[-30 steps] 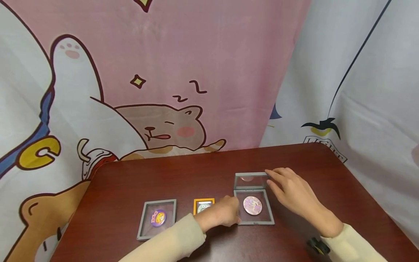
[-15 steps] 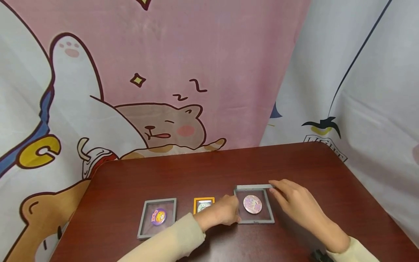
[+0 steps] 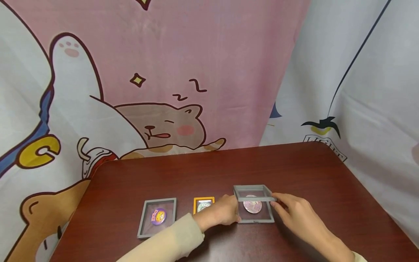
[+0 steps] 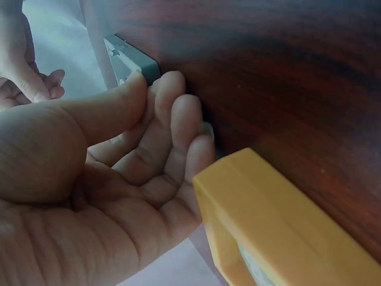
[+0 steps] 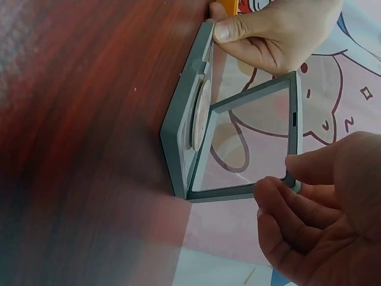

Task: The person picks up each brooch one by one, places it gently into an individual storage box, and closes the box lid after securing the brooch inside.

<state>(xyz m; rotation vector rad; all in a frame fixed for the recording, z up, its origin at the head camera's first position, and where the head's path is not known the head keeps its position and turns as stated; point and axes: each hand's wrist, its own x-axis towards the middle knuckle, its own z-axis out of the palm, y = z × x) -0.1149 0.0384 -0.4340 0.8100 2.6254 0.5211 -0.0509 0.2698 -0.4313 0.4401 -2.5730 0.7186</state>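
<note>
A grey square display frame (image 3: 256, 221) with clear film stands partly open on the table, its hinged lid (image 3: 256, 199) tilted above the base. Inside lies a round pink and lilac badge (image 3: 252, 206), partly behind the lid's edge. My left hand (image 3: 224, 211) holds the near left side of the base, thumb on its corner in the right wrist view. With thumb and fingertips, my right hand (image 3: 299, 214) pinches the lid's free corner (image 5: 292, 179). Behind the left hand, a small orange frame (image 3: 204, 199) with a pale badge is partly covered.
A second grey frame (image 3: 140, 227), holding a purple badge (image 3: 158, 217) with a yellow figure, lies at the left, partly near my left sleeve. The reddish-brown table (image 3: 196, 174) ends at a patterned cloth (image 3: 245, 72) behind.
The lid has swung from raised back toward me, coming lower over the badge. My right hand has moved down and nearer with it; the left hand has kept its place.
</note>
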